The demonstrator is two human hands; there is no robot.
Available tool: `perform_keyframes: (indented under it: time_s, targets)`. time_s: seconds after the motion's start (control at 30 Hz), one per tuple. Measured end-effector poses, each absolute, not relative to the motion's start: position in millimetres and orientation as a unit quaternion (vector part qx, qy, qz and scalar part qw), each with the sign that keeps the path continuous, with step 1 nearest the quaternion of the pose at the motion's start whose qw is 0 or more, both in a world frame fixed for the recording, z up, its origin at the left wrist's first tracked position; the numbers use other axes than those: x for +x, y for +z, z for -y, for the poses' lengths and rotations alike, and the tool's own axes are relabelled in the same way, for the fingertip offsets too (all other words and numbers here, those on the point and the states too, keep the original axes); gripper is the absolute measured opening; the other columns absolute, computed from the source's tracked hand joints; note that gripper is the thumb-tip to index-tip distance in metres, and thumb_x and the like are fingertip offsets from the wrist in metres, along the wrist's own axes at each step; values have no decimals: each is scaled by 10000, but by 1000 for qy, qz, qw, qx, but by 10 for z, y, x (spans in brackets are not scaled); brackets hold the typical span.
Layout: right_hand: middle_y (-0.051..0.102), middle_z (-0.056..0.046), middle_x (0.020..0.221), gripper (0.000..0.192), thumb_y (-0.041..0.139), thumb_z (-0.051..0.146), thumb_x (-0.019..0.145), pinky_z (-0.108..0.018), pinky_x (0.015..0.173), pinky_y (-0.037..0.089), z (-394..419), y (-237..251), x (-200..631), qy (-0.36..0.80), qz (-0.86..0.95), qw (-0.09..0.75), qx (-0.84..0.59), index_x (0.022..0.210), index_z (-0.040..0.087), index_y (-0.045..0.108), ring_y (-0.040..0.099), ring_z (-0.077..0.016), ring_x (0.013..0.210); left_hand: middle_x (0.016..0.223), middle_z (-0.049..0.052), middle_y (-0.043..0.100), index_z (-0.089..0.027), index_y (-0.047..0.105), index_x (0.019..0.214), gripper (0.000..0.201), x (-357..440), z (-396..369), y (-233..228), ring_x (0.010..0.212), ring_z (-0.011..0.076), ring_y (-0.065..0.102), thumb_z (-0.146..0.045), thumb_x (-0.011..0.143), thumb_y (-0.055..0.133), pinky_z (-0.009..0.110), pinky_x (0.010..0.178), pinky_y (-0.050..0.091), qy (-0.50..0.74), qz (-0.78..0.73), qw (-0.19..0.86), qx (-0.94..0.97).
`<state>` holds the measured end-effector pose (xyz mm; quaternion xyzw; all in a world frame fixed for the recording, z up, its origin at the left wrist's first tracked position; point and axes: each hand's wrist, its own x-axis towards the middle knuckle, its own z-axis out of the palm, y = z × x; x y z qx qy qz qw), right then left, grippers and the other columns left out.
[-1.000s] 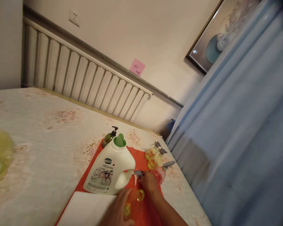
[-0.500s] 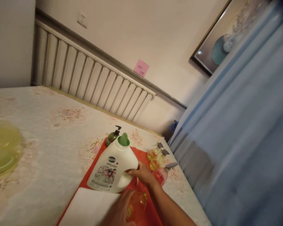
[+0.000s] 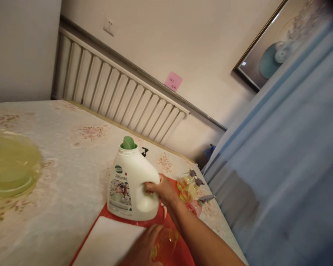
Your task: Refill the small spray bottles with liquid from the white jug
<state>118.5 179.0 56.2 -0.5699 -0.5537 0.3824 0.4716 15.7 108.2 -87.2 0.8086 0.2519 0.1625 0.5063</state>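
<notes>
The right hand (image 3: 165, 190) is clenched around the handle of a white laundry detergent jug (image 3: 124, 177), thumb through the handle opening, and the jug stands over the far left part of the red mat (image 3: 100, 217) with its green pour spout (image 3: 128, 143) uncapped at the top; whether its base touches the mat cannot be told. The left hand (image 3: 145, 244) curls around the side of a clear bottle (image 3: 166, 242) over the near part of the red mat, the bottle's yellowish open neck showing beside the fingers. A white cloth (image 3: 108, 240) lies flat on the near left of the red mat. At the mat's far end, mostly hidden by the jug, is a dispenser whose black pump head (image 3: 144, 151) shows. Along the mat's right side stand two amber spray bottles (image 3: 184, 195) close together and, nearer, a pink spray bottle (image 3: 194, 207) with a grey trigger head, partly covered by the right forearm. Well apart to the left of the red mat, a translucent yellow basin (image 3: 16, 151) rests on the flower-patterned counter (image 3: 61, 159). Beyond the mat, a white radiator (image 3: 116, 88) runs along the wall, with a pink note (image 3: 173, 81) above it.
</notes>
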Motion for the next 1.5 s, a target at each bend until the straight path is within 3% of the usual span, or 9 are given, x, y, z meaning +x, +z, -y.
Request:
perform_keyframes:
  time_s: [0.43,0.6,0.8,1.1,1.5]
  targets:
    - [615,26,508,233,747,349,578,-208,478,378,-1198,1799,1592,281,589,450,-610,667,149,666,490,-103,466,1531,35,396,-261,378,1430,924,115,-1082,-945,1414,288,325,-147,548,629,395,1188,264,207,-232,519,796]
    - [604,5,499,255,751,392,568,-215,442,337,-647,2048,1895,254,560,413,-671,615,155,669,468,-103,433,1513,67,413,-208,378,1419,903,97,-1087,-848,1390,268,363,-159,551,622,357,1179,276,204,-218,516,803]
    - [566,14,458,268,755,425,571,-216,402,304,5,2093,2206,229,511,367,-743,606,175,665,428,-97,389,1455,67,470,-218,401,1382,869,109,-1104,-856,1338,253,433,-129,537,581,354,1146,324,232,-200,516,800]
    - [593,9,588,273,744,402,660,-217,433,361,679,1994,2422,197,486,282,-804,801,170,709,483,-113,455,1458,60,461,-220,382,1386,881,137,-1106,-916,1337,235,430,-108,533,570,345,1140,320,248,-191,522,793]
    - [634,-57,867,510,631,555,793,-255,480,391,1078,1750,2300,306,493,281,-765,1188,234,662,473,-133,527,1459,52,467,-248,391,1392,868,132,-1101,-927,1347,259,418,-126,553,575,394,1149,317,254,-197,527,787]
